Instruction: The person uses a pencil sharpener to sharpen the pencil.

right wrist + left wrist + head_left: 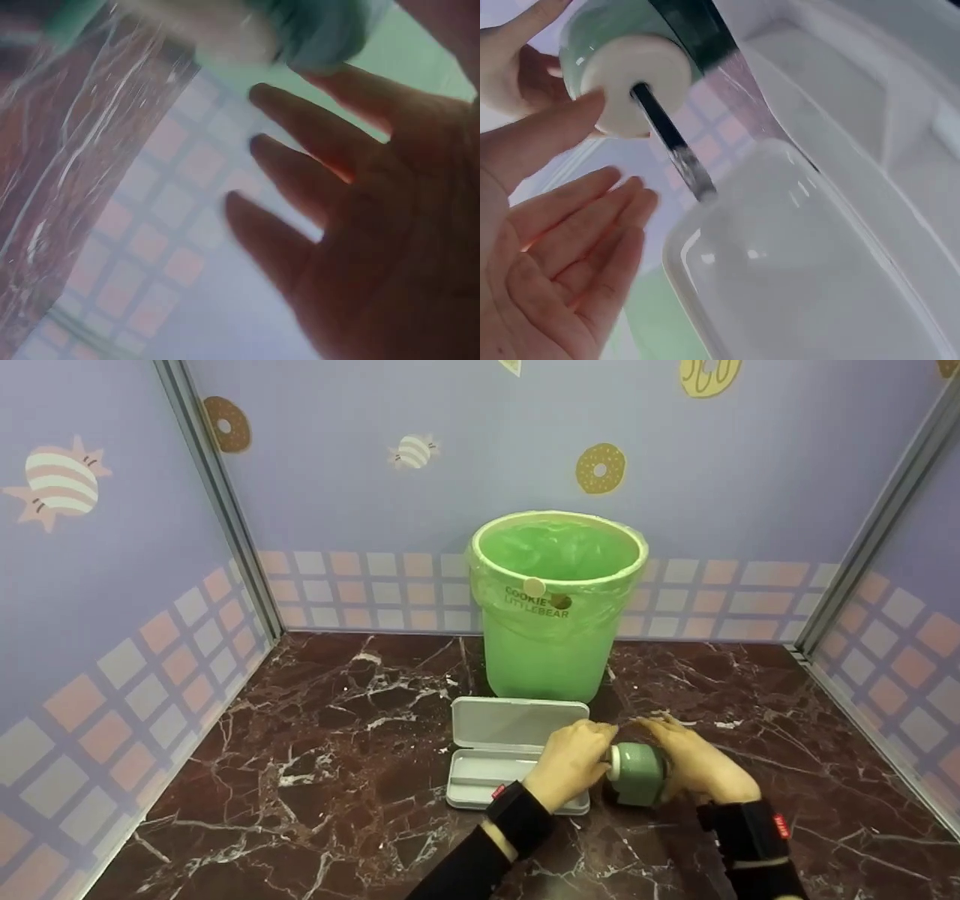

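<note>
A green pencil sharpener (640, 774) with a round cream face sits between my hands. In the left wrist view, a dark pencil (671, 139) with a silvery end sticks out of the hole in the sharpener's cream face (637, 75). My left hand (574, 757) is at that face, one fingertip against its rim and the other fingers loose, away from the pencil. My right hand (701, 761) is on the sharpener's far right side, fingers extended and spread in the right wrist view. The open white pencil case (520, 724) lies left of the sharpener, partly behind my left hand.
Behind the pencil case stands a green bin (551, 645) lined with a clear bag. Patterned panels (360, 495) enclose the back and both sides of the dark red marbled table (337, 810).
</note>
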A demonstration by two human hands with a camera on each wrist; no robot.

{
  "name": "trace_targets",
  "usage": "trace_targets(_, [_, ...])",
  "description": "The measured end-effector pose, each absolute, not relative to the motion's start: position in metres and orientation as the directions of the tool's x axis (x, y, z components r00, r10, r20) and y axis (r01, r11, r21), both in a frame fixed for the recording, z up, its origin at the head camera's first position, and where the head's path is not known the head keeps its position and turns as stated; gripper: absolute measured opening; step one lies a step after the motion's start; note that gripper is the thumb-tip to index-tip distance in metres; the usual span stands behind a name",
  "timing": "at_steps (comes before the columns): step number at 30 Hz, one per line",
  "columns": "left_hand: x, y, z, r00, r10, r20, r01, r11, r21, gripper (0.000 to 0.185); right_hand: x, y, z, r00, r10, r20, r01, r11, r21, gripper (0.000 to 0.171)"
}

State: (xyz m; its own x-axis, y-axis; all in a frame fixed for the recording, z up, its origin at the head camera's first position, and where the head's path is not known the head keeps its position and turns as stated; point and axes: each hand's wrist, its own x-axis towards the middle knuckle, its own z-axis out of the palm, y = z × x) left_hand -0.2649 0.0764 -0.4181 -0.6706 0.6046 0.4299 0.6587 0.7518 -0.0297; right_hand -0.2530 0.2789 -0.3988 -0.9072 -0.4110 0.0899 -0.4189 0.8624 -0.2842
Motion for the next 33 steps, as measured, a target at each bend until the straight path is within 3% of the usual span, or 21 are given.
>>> trace_targets(3, [-0.262,0.085,-0.418,-0.660,0.633,0.403,0.681,0.731,-0.033,0.054,-0.254,0.289,-0.400,-0.929,-0.367,0.052,-0.366,0.885,-0.287,0.090])
trace_targets(7, [-0.259,0.098,-0.422,-0.672,0.650,0.354,0.683,0.729,-0.041,0.062,-0.260,0.293,-0.408,-0.952,-0.306,0.001,-0.290,0.901,-0.321,0.037])
trace_targets(10, [-0.259,0.109,-0.425,-0.676,0.648,0.352,0.679,0.733,-0.044,0.066,-0.263,0.294,-0.415,-0.958,-0.287,-0.009,-0.268,0.905,-0.331,0.018])
trace_targets(18, [-0.258,0.129,-0.436,-0.686,0.605,0.403,0.595,0.786,-0.167,0.062,-0.267,0.298,-0.427,-0.956,-0.292,-0.008,-0.270,0.894,-0.358,0.020])
trace_targets(26, [-0.252,0.137,-0.439,-0.685,0.575,0.447,0.519,0.816,-0.255,0.061,-0.262,0.303,-0.420,-0.927,-0.326,-0.183,-0.195,0.840,-0.507,0.017])
trace_targets(33, [-0.251,0.142,-0.440,-0.687,0.570,0.451,0.501,0.821,-0.273,0.061,-0.253,0.309,-0.407,-0.896,-0.384,-0.221,-0.207,0.804,-0.558,0.016])
